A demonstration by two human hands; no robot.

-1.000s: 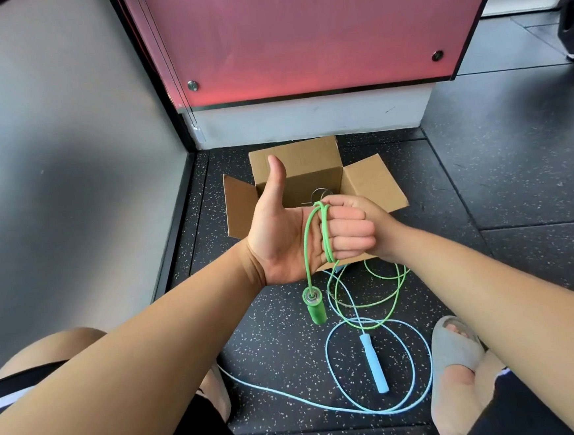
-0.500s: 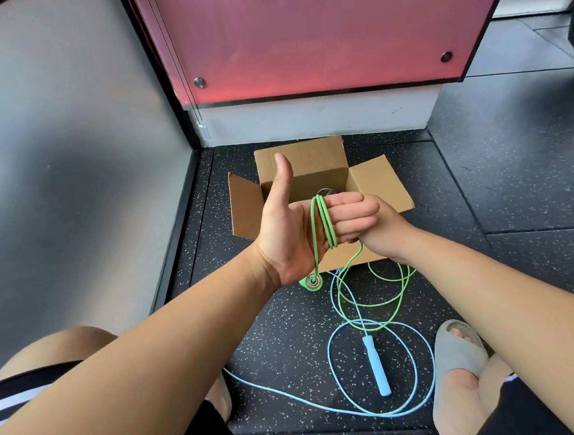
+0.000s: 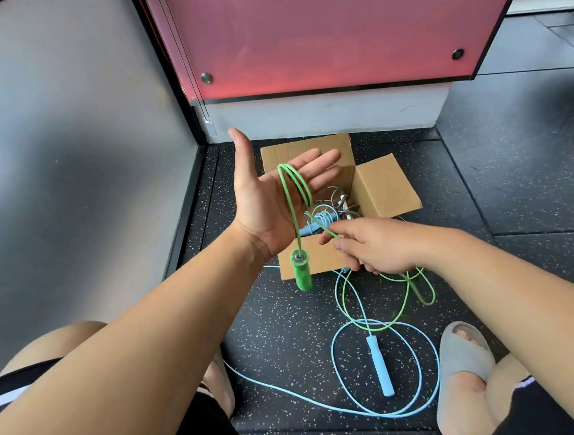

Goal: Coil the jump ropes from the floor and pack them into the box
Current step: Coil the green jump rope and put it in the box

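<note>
Dark speckled rubber floor point(image 3: 280, 324) in a corner, red wall panel point(image 3: 315, 33) behind, open brown cardboard box point(image 3: 384, 189) in front of it w/ coiled blue and grey ropes point(image 3: 325, 216) already inside. Left hand point(image 3: 267, 201) is up in front of the box, palm to us, fingers straight and slightly spread, thumb up. A few loops of the thin green jump rope point(image 3: 301, 182) hang over the fingers, and its green handle point(image 3: 302, 271) dangles below the wrist. Right hand point(image 3: 373, 245) is lower, near the box front, fingers pinching the green cord; the rest trails to the floor.

Risks, as we judge: nothing clamps the loops, so a tug from the right hand or a swing of the handle could slide them off the flat fingers. Floor slack crosses the light blue jump rope point(image 3: 380, 366), so the next pull may snag and drag it.

Vs 0.5 s ago: right hand has dropped from behind the left fingers toward us, left fingers opened out more, handle hangs lower, box contents now visible.
</note>
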